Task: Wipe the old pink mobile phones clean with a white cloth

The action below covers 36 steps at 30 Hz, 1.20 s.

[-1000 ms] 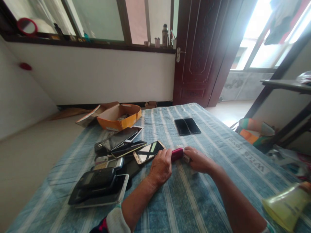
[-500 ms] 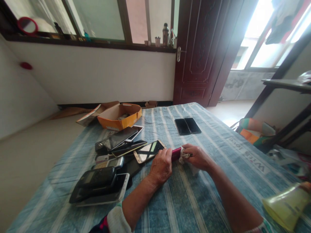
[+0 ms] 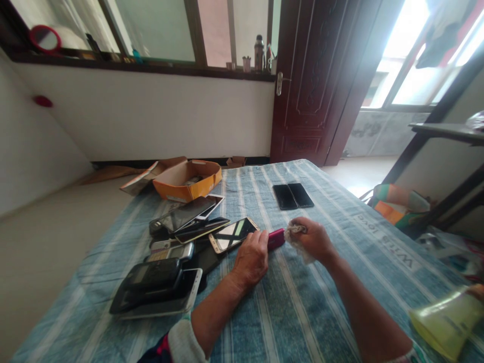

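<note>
My left hand [image 3: 251, 256] is closed around one end of a small magenta phone [image 3: 276, 239], whose other end sticks out to the right. A crumpled whitish cloth [image 3: 297, 236] is bunched in my right hand [image 3: 312, 240], close to the phone's free end; I cannot tell if it touches. Just beyond my left hand lies a gold-framed phone [image 3: 233, 234], screen up. To the left, several phones are heaped, among them a dark one [image 3: 184, 214], a silver keypad phone [image 3: 172, 252] and a white-edged one [image 3: 194, 290] under a bulky black device [image 3: 157, 277].
Two dark phones [image 3: 294, 196] lie side by side farther back on the striped blue tablecloth [image 3: 249, 186]. An open orange box [image 3: 189, 190] stands at the back left. A yellow translucent object [image 3: 442, 322] is at the right edge. Beyond are a dark red door [image 3: 302, 116] and a shelf [image 3: 449, 132].
My right hand has lifted slightly and shifted right with the cloth, away from the phone's end. My left hand keeps its hold on the magenta phone.
</note>
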Each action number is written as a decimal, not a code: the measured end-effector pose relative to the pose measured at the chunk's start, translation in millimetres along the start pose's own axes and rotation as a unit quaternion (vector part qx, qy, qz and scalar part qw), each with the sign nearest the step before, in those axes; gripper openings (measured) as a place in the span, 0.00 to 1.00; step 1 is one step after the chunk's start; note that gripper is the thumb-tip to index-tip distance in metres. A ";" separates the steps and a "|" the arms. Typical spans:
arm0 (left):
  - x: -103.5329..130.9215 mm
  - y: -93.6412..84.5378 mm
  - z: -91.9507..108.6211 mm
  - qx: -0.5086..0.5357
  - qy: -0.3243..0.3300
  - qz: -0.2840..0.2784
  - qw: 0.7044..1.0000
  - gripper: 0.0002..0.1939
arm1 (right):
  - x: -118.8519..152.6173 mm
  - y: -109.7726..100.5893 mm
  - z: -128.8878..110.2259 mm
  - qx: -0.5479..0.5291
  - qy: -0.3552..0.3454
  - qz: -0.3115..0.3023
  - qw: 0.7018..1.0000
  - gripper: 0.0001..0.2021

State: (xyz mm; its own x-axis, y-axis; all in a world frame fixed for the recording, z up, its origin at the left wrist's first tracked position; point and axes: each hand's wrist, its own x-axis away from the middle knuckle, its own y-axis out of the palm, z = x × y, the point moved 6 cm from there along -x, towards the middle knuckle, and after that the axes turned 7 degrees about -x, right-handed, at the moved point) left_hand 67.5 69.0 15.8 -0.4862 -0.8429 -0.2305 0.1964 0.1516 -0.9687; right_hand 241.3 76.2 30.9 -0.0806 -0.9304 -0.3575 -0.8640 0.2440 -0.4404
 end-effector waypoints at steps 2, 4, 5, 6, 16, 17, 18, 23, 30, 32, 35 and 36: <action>0.4 0.3 0.5 -0.011 0.001 0.006 1.000 0.18 | 1.0 3.1 -9.9 0.033 -0.048 0.000 0.998 0.13; 1.1 1.0 1.4 -0.017 0.003 0.011 1.000 0.17 | 3.8 8.9 -19.3 0.072 -0.096 -0.001 0.993 0.16; 1.6 1.3 2.1 -0.018 0.005 0.015 1.000 0.17 | 5.7 12.5 -22.8 0.094 -0.114 -0.003 0.989 0.17; 2.2 1.6 2.9 -0.018 0.008 0.018 1.000 0.16 | 7.6 16.1 -25.3 0.117 -0.126 -0.005 0.985 0.17; 6.6 1.0 7.9 -0.003 0.008 0.068 0.998 0.14 | 20.8 37.3 -36.6 0.210 -0.171 -0.023 0.962 0.14; 6.7 1.8 7.6 0.001 0.010 0.077 0.997 0.15 | 21.7 38.4 -38.0 0.214 -0.173 -0.023 0.961 0.14; 6.9 3.0 7.1 0.006 0.011 0.086 0.996 0.17 | 22.8 39.8 -39.7 0.220 -0.175 -0.023 0.959 0.14; 8.3 11.9 0.3 0.059 0.002 0.117 0.991 0.22 | 33.7 56.2 -53.5 0.245 -0.200 -0.036 0.948 0.12; 9.8 15.1 -7.2 0.124 -0.007 0.140 0.982 0.27 | 38.8 68.6 -59.7 0.193 -0.208 -0.044 0.958 0.12; 9.2 15.5 -7.4 0.123 -0.008 0.138 0.983 0.27 | 34.8 64.2 -55.8 0.202 -0.196 -0.045 0.958 0.12; 9.0 15.8 -6.8 0.109 -0.010 0.135 0.985 0.26 | 27.5 53.4 -48.3 0.230 -0.167 -0.031 0.958 0.12; 9.1 15.8 -6.7 0.105 -0.011 0.134 0.985 0.27 | 25.2 49.5 -45.6 0.240 -0.154 -0.023 0.958 0.12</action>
State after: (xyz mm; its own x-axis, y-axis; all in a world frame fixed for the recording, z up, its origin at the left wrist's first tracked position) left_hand 60.4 67.2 -2.2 -0.3738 -0.7986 -0.4717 0.4882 0.2630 -0.8321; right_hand 173.8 52.3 37.6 0.1661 -0.8368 -0.5217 -0.5283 0.3712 -0.7636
